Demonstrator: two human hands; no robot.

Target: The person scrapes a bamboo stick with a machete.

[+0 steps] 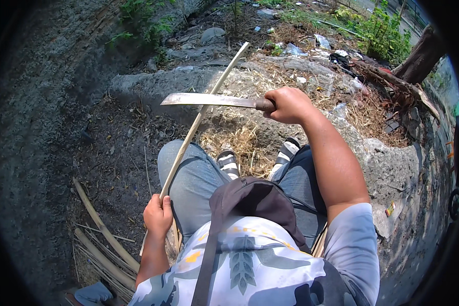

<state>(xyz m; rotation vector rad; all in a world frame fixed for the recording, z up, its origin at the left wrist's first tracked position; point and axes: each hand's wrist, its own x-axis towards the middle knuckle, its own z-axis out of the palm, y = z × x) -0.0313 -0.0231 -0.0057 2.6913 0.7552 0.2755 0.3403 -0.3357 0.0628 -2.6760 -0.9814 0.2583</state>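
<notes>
A long pale strip of split wood or bamboo [187,137] slants up and away from my left side across my left thigh. My left hand [158,216] is closed around its lower part, beside my left knee. In my right hand [289,105] is the dark handle of a machete [209,100], gripped in a fist. Its wide blade points left and crosses the strip near the upper end; whether the edge touches the wood I cannot tell. My feet in striped sandals rest among pale shavings [245,148] between my legs.
Several long strips and poles [104,245] lie on the ground at lower left. A rough wall [41,117] rises on the left. Ahead runs a low concrete ledge [153,84], with litter and plants beyond. A tree trunk [422,56] leans at upper right. A person's leg [93,294] shows at lower left.
</notes>
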